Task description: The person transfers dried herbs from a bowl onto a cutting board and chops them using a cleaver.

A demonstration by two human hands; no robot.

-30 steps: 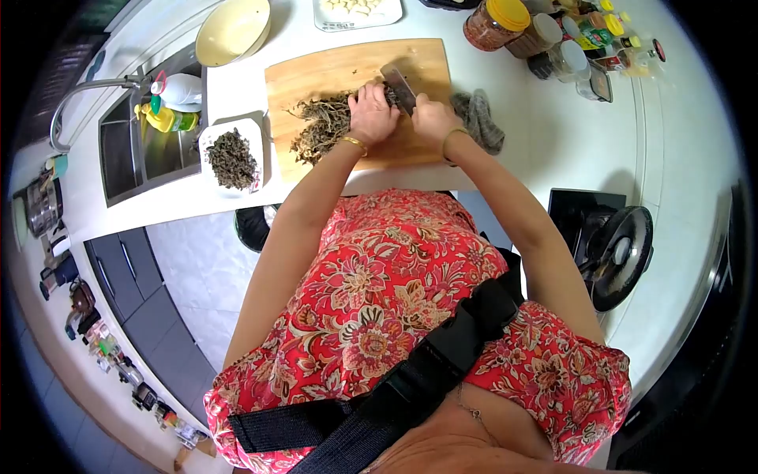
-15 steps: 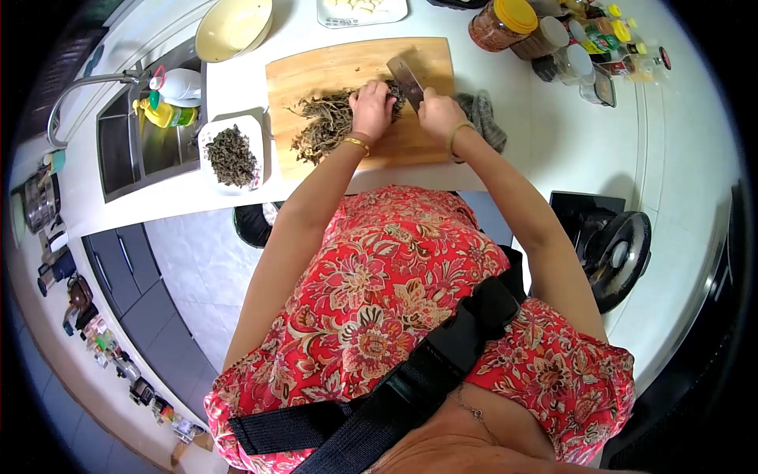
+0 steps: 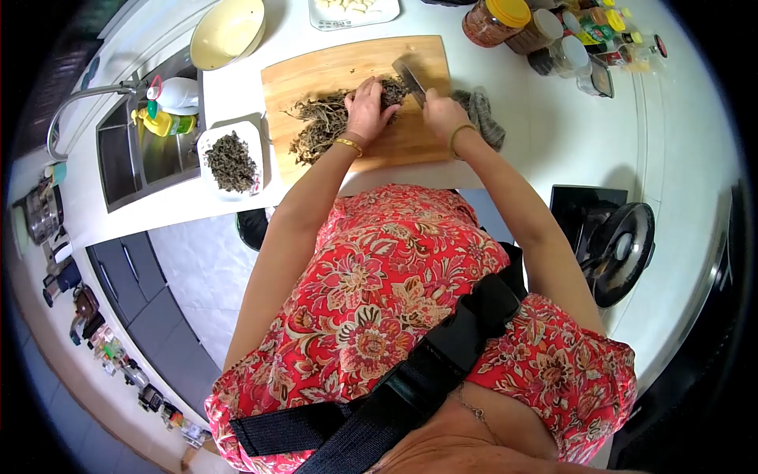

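Note:
A brown, stringy bundle of dried vegetable lies across the wooden cutting board. My left hand presses down on its right part, fingers bent over the strands. Gripped by the handle in my right hand is a kitchen knife. Its wide blade stands at the right end of the bundle, close to my left fingertips; whether the edge touches the board I cannot tell. Left of the board, a white square dish holds a heap of dark chopped pieces.
A grey cloth lies against the board's right edge. Behind are a cream bowl and a white plate of pale pieces. Several jars stand at back right. A sink with bottles is left; a black pan sits right.
The view has shifted slightly. The knife blade has tilted a little and come nearer the right end of the bundle. My left hand stays on the dried vegetable.

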